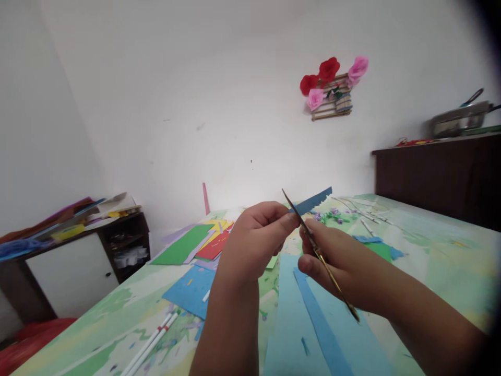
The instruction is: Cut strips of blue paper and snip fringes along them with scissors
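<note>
My left hand (256, 237) pinches one end of a blue paper strip (315, 199) with a fringed upper edge, held up above the table. My right hand (340, 263) is closed around a pair of scissors (313, 241), whose blades point up and to the left and meet the strip close to my left thumb. Below the hands lie a light blue sheet (285, 318) and a darker blue strip (321, 329) on the table.
Green, red, yellow and blue paper sheets (186, 243) lie on the patterned table (438, 250). Two white pens (152, 342) rest near the front left. Small paper flowers and stems (352, 211) lie at the back. A dark cabinet (434, 175) stands right, a low shelf (78, 245) left.
</note>
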`<state>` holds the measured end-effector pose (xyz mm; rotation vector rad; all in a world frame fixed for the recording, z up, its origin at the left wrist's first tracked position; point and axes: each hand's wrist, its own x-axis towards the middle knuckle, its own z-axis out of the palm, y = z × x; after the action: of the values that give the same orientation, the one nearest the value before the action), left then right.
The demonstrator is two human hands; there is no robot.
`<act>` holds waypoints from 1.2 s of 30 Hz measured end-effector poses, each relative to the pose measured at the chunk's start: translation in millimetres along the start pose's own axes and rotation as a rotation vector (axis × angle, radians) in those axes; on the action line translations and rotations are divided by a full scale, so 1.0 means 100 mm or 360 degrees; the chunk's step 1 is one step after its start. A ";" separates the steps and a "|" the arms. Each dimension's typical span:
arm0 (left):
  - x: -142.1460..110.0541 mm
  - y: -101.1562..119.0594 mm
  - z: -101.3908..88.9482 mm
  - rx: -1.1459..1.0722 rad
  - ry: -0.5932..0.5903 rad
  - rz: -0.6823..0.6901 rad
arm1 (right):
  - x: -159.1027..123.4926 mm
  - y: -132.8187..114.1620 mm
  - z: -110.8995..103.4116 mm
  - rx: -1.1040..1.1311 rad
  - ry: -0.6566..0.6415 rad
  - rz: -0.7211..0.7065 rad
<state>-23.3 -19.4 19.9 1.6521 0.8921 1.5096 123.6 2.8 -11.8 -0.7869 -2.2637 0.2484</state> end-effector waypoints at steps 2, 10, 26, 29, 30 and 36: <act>0.00 0.02 0.02 0.0006 0.0072 -0.0032 | 0.00 -0.01 0.00 -0.0019 0.0005 0.0000; -0.02 0.06 0.06 -0.0009 0.0170 0.0002 | -0.01 -0.09 -0.01 -0.0015 -0.0037 0.0066; -0.03 0.05 0.08 -0.0168 0.0186 0.0132 | -0.01 -0.07 0.00 0.0093 0.0029 0.0057; -0.02 0.05 0.07 -0.0191 0.0201 0.0170 | -0.01 -0.11 -0.03 0.0128 -0.0013 0.0102; -0.02 0.04 0.06 -0.0196 0.0202 0.0177 | -0.01 -0.12 -0.04 0.0130 -0.0032 0.0121; -0.01 0.01 0.03 -0.0175 0.0103 0.0241 | -0.01 -0.12 -0.05 0.0141 -0.0068 0.0131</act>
<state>-20.0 -21.0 19.6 1.6294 0.7175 1.6920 121.9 -7.8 -4.3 -0.8362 -2.2463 0.4047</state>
